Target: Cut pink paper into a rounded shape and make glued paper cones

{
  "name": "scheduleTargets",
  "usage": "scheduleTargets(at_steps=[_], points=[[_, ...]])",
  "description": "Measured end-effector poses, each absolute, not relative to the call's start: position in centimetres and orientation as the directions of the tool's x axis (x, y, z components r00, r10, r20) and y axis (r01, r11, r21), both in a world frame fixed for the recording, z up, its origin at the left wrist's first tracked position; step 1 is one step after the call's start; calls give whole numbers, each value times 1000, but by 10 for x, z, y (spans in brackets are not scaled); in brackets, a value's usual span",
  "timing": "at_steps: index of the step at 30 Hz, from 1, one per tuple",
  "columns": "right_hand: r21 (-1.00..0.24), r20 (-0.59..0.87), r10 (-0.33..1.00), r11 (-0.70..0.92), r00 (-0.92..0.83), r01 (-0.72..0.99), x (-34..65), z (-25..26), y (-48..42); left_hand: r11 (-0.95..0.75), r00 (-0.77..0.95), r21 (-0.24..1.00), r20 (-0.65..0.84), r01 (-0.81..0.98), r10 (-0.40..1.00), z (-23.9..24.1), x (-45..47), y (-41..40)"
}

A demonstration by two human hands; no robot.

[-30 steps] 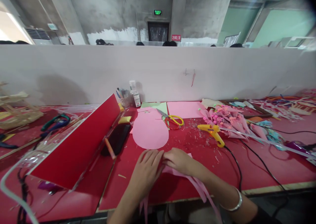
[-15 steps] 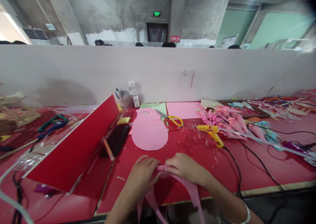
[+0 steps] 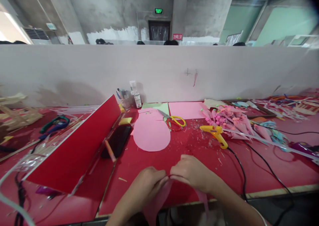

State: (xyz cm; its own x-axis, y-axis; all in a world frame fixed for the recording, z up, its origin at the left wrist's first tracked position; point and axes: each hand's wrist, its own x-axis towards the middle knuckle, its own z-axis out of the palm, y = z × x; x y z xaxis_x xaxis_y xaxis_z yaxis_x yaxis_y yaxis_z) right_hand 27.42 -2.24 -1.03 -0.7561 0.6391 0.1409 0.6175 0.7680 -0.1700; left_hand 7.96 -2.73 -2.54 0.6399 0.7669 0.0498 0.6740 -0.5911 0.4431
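My left hand [image 3: 149,186] and my right hand [image 3: 190,172] meet above the front edge of the red tabletop. Both pinch a thin pink paper piece [image 3: 160,199], which hangs below them in strips past the edge; my fingers hide its upper part. Beyond my hands lies a rounded pink paper cutout [image 3: 152,133], flat on the table. Scissors with yellow and red handles [image 3: 178,120] rest at its upper right, blades over the paper. A yellow hot glue gun [image 3: 215,134] lies on its side to the right of the cutout.
To the left, a red board [image 3: 82,146] stands tilted beside a black phone [image 3: 117,141]. A pile of pink cone-shaped pieces [image 3: 231,119], black cords [image 3: 238,166] and a purple tool [image 3: 304,148] occupy the right. A bottle [image 3: 136,94] stands by the white partition [image 3: 159,69].
My hands have moved slightly down and shifted their hold on the pink paper. The strip between my fingers is now mostly covered, and the hanging parts have swung to a different position.
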Motion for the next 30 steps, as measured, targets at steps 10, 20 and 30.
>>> scheduleTargets(at_steps=[10, 20, 30], points=[[-430, 401, 644, 761, -652, 486, 291, 10, -38, -253, 386, 893, 99, 373, 917, -27, 67, -20], [-948, 262, 943, 291, -204, 130, 256, 9, -31, -255, -8, 829, 299, 498, 954, -27, 86, 12], [-947, 294, 945, 267, 143, 178, 218, -31, 2, -104, 5, 980, 105, 172, 994, -22, 100, 11]])
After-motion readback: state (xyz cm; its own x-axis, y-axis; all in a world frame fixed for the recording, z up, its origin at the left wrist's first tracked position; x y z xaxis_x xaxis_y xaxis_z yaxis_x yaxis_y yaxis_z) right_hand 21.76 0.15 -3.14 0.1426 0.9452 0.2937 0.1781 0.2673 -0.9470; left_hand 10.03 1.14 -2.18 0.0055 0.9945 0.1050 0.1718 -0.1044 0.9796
